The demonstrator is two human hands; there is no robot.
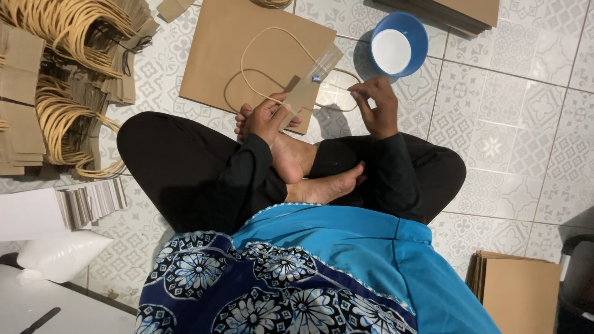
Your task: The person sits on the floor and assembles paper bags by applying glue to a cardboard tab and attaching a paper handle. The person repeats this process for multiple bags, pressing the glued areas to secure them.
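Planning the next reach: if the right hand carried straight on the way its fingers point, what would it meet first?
The right hand points up-frame. Likely first is the cord loop at its fingertips, then the blue bowl of white paste; depth is unclear.

Handle pile (pixel 68 37) cut by left edge; brown stack (pixel 520 291) cut at bottom — left hand (pixel 266 117) fingertips hidden behind card strip (pixel 299 98).

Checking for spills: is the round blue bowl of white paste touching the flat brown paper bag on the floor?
Apart. The head view shows a strip of patterned tile between the round blue bowl and the right edge of the flat brown paper bag.
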